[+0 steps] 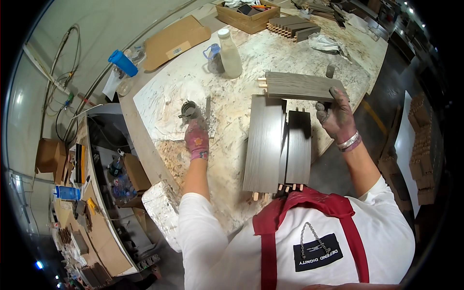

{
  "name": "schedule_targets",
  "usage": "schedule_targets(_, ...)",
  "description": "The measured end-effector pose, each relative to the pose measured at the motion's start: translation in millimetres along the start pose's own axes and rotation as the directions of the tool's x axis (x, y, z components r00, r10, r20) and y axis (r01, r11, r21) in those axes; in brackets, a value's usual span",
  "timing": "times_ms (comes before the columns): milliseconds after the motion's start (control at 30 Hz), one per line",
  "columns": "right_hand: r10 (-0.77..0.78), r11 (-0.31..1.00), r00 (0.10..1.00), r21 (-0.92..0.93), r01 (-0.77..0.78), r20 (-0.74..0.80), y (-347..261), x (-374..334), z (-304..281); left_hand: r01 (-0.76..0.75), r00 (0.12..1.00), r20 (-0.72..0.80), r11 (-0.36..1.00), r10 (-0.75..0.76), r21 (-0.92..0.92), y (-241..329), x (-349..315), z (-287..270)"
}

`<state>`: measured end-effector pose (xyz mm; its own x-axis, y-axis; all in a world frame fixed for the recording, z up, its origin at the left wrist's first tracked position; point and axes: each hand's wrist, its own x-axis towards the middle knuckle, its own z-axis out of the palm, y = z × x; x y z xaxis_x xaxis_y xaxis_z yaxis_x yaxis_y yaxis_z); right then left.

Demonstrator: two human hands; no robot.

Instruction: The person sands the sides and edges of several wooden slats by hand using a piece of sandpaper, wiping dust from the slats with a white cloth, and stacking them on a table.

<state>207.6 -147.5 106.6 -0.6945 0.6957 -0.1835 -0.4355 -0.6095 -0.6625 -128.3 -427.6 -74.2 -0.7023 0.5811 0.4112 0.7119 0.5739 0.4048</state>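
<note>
Right hand [337, 120] pinches end of gray board [297, 86], beyond other boards [263, 145] on worktable [222, 159]. Left hand [197, 135] at small dark round container [189, 109]; finger closure and contents unclear. Tall bottle [231, 59] holds pale cloudy liquid. Cardboard box [233, 20] holds pens [261, 7], dark flat object [247, 9].

The person's gloved right hand [337, 121] grips the right end of a grey board [299, 86] with wooden pegs at its left end. The gloved left hand [197, 135] is at a small dark round container [188, 108]. Between the hands, a wide board [261, 145] and a darker narrow board [299, 145] lie side by side. Beyond them, a white-capped bottle [229, 55] stands on the stained table [164, 108].
</note>
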Motion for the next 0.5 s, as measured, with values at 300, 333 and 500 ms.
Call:
schedule_targets(300,0.007,0.992,0.999,0.129,-0.014,0.054,-4.6,-7.0,-26.8,-0.045,0.991,-0.118,0.983,0.067,0.176,36.6,-7.8,-32.3)
schedule_targets(333,0.004,0.987,0.999,0.163,0.002,-0.038,-1.1,-6.6,-22.9,0.114,0.992,-0.066,0.991,-0.109,0.073,43.2,-9.0,-44.3)
schedule_targets(500,0.024,0.987,0.985,0.155,-0.051,0.169,-2.1,16.0,-44.4,0.219,0.920,-0.199,0.863,-0.338,-0.455,88.0,-28.7,-110.4)
